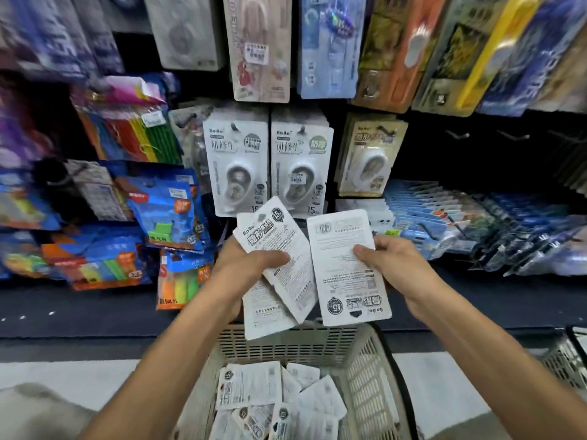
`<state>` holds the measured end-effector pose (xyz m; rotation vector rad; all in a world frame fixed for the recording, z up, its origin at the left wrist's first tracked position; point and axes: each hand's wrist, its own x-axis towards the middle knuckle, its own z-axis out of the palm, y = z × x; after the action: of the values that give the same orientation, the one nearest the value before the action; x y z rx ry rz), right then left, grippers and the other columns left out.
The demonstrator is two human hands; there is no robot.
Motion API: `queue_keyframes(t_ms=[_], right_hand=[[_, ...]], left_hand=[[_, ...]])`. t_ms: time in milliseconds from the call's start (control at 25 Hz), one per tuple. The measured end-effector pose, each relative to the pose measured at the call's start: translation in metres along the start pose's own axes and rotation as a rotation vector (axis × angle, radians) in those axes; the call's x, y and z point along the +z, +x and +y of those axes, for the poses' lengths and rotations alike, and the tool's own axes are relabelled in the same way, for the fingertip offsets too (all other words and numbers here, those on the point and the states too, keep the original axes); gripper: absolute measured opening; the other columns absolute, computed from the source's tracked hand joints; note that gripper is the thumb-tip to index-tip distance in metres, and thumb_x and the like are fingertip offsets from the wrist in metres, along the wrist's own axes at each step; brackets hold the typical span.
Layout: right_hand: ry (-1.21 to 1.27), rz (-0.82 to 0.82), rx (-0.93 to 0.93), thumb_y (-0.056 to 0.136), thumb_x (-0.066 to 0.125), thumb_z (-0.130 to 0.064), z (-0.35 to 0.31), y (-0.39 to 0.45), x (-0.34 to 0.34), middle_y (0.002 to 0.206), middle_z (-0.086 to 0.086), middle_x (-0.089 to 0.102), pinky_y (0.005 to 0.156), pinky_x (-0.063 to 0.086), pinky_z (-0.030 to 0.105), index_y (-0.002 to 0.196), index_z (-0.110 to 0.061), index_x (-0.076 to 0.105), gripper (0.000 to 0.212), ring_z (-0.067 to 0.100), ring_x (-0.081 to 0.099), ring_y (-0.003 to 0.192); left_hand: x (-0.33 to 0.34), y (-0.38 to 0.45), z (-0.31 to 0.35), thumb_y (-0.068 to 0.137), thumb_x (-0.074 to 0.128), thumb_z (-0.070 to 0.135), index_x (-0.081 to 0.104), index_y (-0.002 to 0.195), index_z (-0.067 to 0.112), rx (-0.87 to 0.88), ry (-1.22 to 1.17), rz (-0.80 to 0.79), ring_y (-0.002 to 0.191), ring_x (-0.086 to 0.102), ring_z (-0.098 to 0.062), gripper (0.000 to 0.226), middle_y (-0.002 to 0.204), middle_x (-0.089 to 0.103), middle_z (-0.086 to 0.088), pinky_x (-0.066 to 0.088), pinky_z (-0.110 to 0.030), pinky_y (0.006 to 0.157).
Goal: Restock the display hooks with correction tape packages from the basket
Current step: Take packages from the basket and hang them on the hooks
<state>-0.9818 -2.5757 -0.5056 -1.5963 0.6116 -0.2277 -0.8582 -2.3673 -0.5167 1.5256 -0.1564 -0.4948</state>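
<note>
Head view looks down a dark display wall [476,147] hung with stationery packs, above a pale floor [63,373]. Taking the basket [365,369] as landmark: it stands on the floor at the bottom centre, a beige slatted one, with white correction tape packages [251,385] lying loose inside, printed backs up. Its near end is cut off by the frame edge. Straight above the basket, two rows of correction tape packs [238,166] hang on hooks. Up and to the left of the basket, coloured packs are badly blurred. Just above its far rim, the left hand [251,265] has its grip closed round a fanned bunch of packages [279,265], thumb across them. Beside it, the right hand [390,262] pinches a single package [346,268], upside down, back facing up.
</note>
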Motion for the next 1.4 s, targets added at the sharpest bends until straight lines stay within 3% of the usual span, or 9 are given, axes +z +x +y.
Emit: queue_keyframes(t_ms=[200, 440, 560, 720, 880, 1000, 1160, 1280, 1400], right_hand=[[0.152, -0.264, -0.005, 0.083, 0.073, -0.024, -0.019, 0.001, 0.010, 0.108, 0.009, 0.078, 0.075, 0.060, 0.033, 0.104, -0.013, 0.075, 0.024, 0.023, 0.075, 0.095], [0.337, -0.201, 0.019, 0.075, 0.078, -0.012, -0.017, -0.002, 0.029, 0.097, 0.017, 0.078, 0.058, 0.060, 0.030, 0.097, -0.006, 0.065, 0.026, 0.025, 0.077, 0.078], [0.095, -0.155, -0.092, 0.084, 0.079, -0.014, -0.011, -0.010, 0.045, 0.099, 0.007, 0.076, 0.058, 0.057, 0.026, 0.097, -0.014, 0.061, 0.022, 0.016, 0.074, 0.079], [-0.590, 0.147, -0.485, 0.083, 0.076, -0.048, -0.009, -0.027, 0.055, 0.122, -0.022, 0.051, 0.085, 0.049, 0.031, 0.113, -0.043, 0.042, 0.046, 0.001, 0.055, 0.104], [-0.736, -0.293, -0.466, 0.069, 0.062, -0.084, 0.001, -0.047, 0.078, 0.160, -0.024, 0.022, 0.117, 0.027, 0.031, 0.148, -0.050, 0.014, 0.100, -0.002, 0.027, 0.143], [-0.331, -0.230, -0.312, 0.064, 0.079, -0.056, -0.002, -0.050, 0.078, 0.136, -0.025, 0.057, 0.103, 0.047, 0.033, 0.144, -0.060, 0.018, 0.100, -0.001, 0.057, 0.122], [0.339, -0.219, -0.123, 0.067, 0.071, -0.011, -0.012, -0.040, 0.057, 0.112, 0.000, 0.075, 0.086, 0.058, 0.040, 0.136, -0.038, 0.055, 0.076, 0.022, 0.072, 0.101], [0.596, -0.281, -0.061, 0.074, 0.076, -0.015, -0.013, -0.044, 0.063, 0.121, 0.011, 0.073, 0.088, 0.061, 0.044, 0.131, -0.023, 0.062, 0.059, 0.030, 0.072, 0.108], [0.630, -0.304, -0.035, 0.073, 0.079, -0.030, -0.013, -0.046, 0.065, 0.123, 0.009, 0.073, 0.089, 0.060, 0.044, 0.129, -0.024, 0.064, 0.059, 0.028, 0.071, 0.111]], left_hand=[[-0.020, -0.006, 0.029, 0.073, 0.075, -0.014, 0.072, 0.101, 0.008, -0.070, 0.166, -0.163, 0.089, 0.077, -0.030, 0.036, 0.091, 0.080, -0.008, 0.061, -0.044, 0.083], [-0.005, -0.016, 0.022, 0.060, 0.081, 0.011, 0.083, 0.089, 0.012, -0.216, -0.281, -0.292, 0.089, 0.077, -0.030, 0.029, 0.103, 0.079, -0.016, 0.064, -0.037, 0.070], [0.003, -0.021, 0.018, 0.069, 0.080, 0.015, 0.083, 0.092, 0.011, -0.170, -0.289, -0.247, 0.091, 0.078, -0.029, 0.023, 0.103, 0.079, -0.016, 0.064, -0.035, 0.069], [0.008, -0.024, 0.018, 0.081, 0.074, -0.004, 0.076, 0.101, 0.006, -0.098, -0.202, 0.024, 0.076, 0.079, -0.026, 0.023, 0.091, 0.080, -0.013, 0.062, -0.032, 0.057], [0.007, -0.028, 0.023, 0.084, 0.078, 0.027, 0.070, 0.120, 0.011, -0.059, -0.170, -0.055, 0.072, 0.077, -0.018, 0.040, 0.089, 0.080, -0.006, 0.058, -0.026, 0.054], [-0.004, -0.030, 0.027, 0.091, 0.049, 0.067, 0.064, 0.133, 0.029, -0.116, -0.104, -0.382, 0.108, 0.073, -0.021, 0.059, 0.120, 0.075, -0.004, 0.058, -0.032, 0.084], [-0.008, -0.023, 0.023, 0.076, 0.072, 0.014, 0.060, 0.135, 0.019, -0.013, -0.290, -0.331, 0.101, 0.073, -0.023, 0.061, 0.121, 0.074, -0.014, 0.059, -0.026, 0.072], [0.002, -0.023, 0.017, 0.067, 0.080, 0.014, 0.059, 0.131, 0.017, -0.026, -0.329, -0.205, 0.088, 0.077, -0.022, 0.067, 0.107, 0.078, -0.013, 0.062, -0.030, 0.065], [0.011, -0.027, 0.013, 0.071, 0.079, 0.019, 0.063, 0.131, 0.010, -0.116, -0.432, -0.225, 0.105, 0.074, -0.031, 0.063, 0.117, 0.075, -0.015, 0.063, -0.042, 0.082]])
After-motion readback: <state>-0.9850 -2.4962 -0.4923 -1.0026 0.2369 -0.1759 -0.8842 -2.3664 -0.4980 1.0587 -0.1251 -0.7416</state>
